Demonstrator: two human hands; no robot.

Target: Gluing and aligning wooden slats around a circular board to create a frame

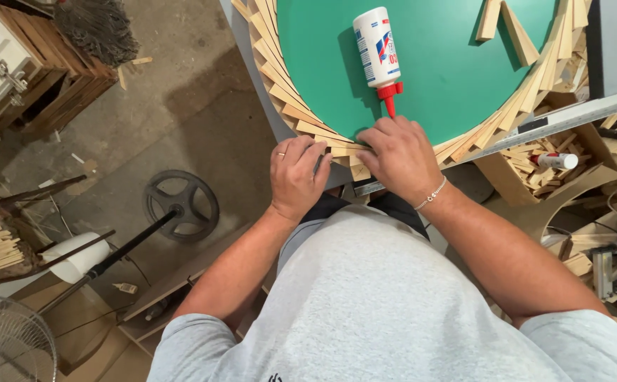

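Head view: both my hands press flat, fingers curled down, on the wood slats (344,150) ringing the green disc (436,64) at its near edge, left hand (296,175) beside right hand (399,157), glue bottle (377,48) lying just beyond, nozzle toward my right.

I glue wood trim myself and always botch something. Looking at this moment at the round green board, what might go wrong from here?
1. The glue bottle lies on its side on the green board, its red nozzle right beside the right hand; a nudge might smear glue.
2. Both the left hand and the right press the wooden strips at the board's near edge; uneven pressure may shift neighbouring strips out of line.
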